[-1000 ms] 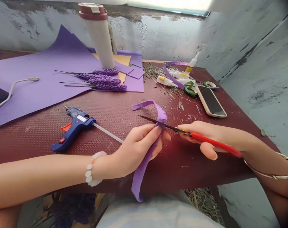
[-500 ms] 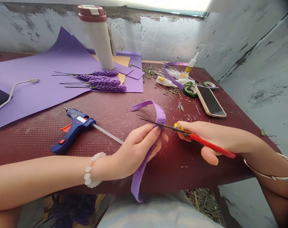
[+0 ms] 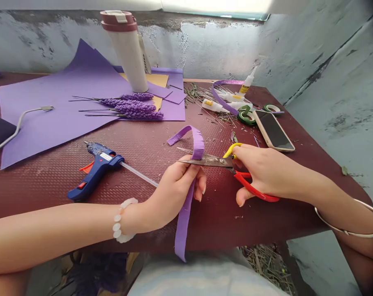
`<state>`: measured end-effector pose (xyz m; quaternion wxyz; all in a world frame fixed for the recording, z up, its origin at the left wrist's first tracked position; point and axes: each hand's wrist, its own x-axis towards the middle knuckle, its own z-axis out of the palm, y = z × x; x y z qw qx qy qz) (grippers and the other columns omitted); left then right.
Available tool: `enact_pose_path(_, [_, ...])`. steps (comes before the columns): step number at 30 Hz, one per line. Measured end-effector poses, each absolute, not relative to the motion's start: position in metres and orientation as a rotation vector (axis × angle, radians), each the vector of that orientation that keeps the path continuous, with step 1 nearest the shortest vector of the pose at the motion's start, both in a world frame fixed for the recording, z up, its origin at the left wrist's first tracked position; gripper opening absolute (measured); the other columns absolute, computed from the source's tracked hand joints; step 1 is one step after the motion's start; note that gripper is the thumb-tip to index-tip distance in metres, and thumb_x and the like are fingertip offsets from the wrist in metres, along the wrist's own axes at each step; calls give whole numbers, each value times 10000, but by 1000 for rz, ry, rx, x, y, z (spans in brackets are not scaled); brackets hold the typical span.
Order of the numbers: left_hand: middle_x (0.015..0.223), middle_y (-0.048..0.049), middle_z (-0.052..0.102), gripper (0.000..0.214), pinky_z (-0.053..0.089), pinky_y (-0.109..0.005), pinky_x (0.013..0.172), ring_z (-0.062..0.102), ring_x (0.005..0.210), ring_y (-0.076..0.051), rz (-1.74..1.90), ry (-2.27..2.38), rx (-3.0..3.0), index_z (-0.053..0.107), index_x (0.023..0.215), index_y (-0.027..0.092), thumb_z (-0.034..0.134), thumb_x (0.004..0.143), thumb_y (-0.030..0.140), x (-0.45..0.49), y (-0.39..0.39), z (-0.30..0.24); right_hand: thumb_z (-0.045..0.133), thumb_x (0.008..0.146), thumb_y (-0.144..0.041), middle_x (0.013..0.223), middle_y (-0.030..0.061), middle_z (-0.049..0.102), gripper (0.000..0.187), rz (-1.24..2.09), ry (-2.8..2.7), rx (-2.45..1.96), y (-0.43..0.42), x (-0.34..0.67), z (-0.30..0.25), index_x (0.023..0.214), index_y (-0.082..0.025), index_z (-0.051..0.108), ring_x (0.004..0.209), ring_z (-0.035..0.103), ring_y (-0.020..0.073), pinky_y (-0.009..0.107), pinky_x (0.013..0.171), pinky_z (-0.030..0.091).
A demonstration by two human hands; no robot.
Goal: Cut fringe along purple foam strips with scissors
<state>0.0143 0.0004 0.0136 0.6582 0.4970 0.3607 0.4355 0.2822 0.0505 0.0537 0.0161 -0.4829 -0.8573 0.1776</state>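
Observation:
Pinched between the thumb and fingers of my left hand is a long purple strip, which looks like felt or foam. Its upper part curls up and over to the left, with fine slits along one edge; the lower end hangs past the table's front edge. My right hand grips scissors with one yellow and one red handle. The blades are parted and lie on either side of the strip, just above my left thumb. The blue glue gun lies left of my left hand, a clear glue stick jutting from its back.
Purple sheets cover the back left, with purple flower stems and a white tumbler on them. Glue bottles, green tape, a phone and scraps lie at the back right. A cable is far left.
The scissors have opened and turned, so both handles now show. The strip and my left hand have shifted slightly left, and the strip now passes between the blades.

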Motion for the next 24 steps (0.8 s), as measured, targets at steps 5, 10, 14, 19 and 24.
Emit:
enact_pose_path(5, [643, 61, 624, 371, 478, -266, 614, 567, 539, -113, 998, 814, 1182, 581, 861, 256, 642, 1217, 340, 15, 1, 16, 842, 701, -1132, 887, 48, 755, 930, 564, -2699, -1441, 52, 285, 54, 1073, -296, 675, 729, 747, 360, 430, 671, 502])
enact_pose_path(10, [634, 63, 602, 365, 456, -272, 609, 548, 539, -112, 988, 817, 1246, 575, 848, 258, 620, 1207, 301, 13, 1, 17, 722, 788, -1183, 874, 55, 736, 927, 428, -2708, -1369, 50, 287, 49, 1050, -297, 648, 688, 702, 329, 420, 645, 474])
enact_pose_path(14, [658, 68, 593, 350, 462, -269, 586, 533, 529, -110, 985, 825, 1225, 569, 861, 261, 672, 1182, 353, 13, 0, 16, 627, 821, -1213, 815, 38, 687, 906, 140, -2661, -1294, 50, 292, 33, 978, -323, 578, 634, 631, 294, 408, 624, 402])
enact_pose_path(19, [650, 61, 588, 443, 483, -271, 594, 524, 538, -113, 967, 863, 1210, 558, 828, 261, 748, 1169, 469, 13, 1, 17, 727, 831, -1122, 745, -6, 644, 829, 379, -2680, -1299, 53, 296, 29, 1025, -324, 611, 583, 598, 291, 409, 640, 363])
enact_pose_path(24, [661, 62, 587, 488, 494, -270, 574, 527, 532, -115, 949, 857, 1190, 589, 847, 253, 799, 1146, 577, 13, 1, 15, 858, 762, -1061, 696, -28, 598, 810, 461, -2663, -1396, 51, 296, 30, 935, -355, 500, 539, 536, 263, 425, 624, 317])
